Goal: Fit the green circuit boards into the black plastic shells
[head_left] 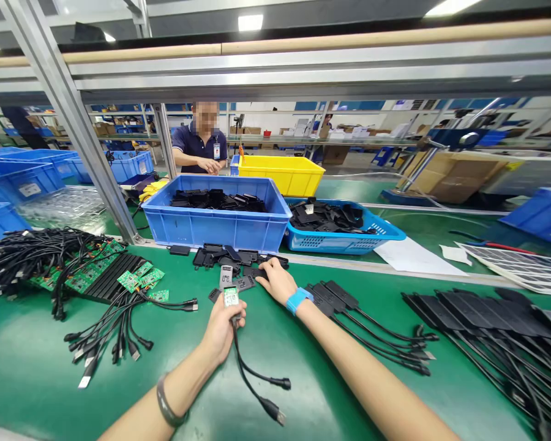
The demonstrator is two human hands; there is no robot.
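Note:
My left hand (pixel 223 324) is closed around a small green circuit board (pixel 231 296) with two black cables hanging toward the front. The board rises upright between thumb and fingers. Farther forward, my right hand (pixel 276 280) pinches the edge of a black plastic cover (pixel 253 272) lying among others. More black case parts (pixel 206 256) are heaped behind it, and grey-faced pieces (pixel 226 277) with cut-outs lie just beyond the board. To the left are loose circuit boards (pixel 142 278) with cables spread on the green table (pixel 174 392).
A blue bin (pixel 215 226) and a blue basket (pixel 344 244) of black parts stand behind, with a yellow bin (pixel 280 176) farther back. Black cases with cables (pixel 335 297) lie right, with a larger pile (pixel 482 318) beyond. A metal post (pixel 89 147) rises left. A person (pixel 199 144) stands opposite.

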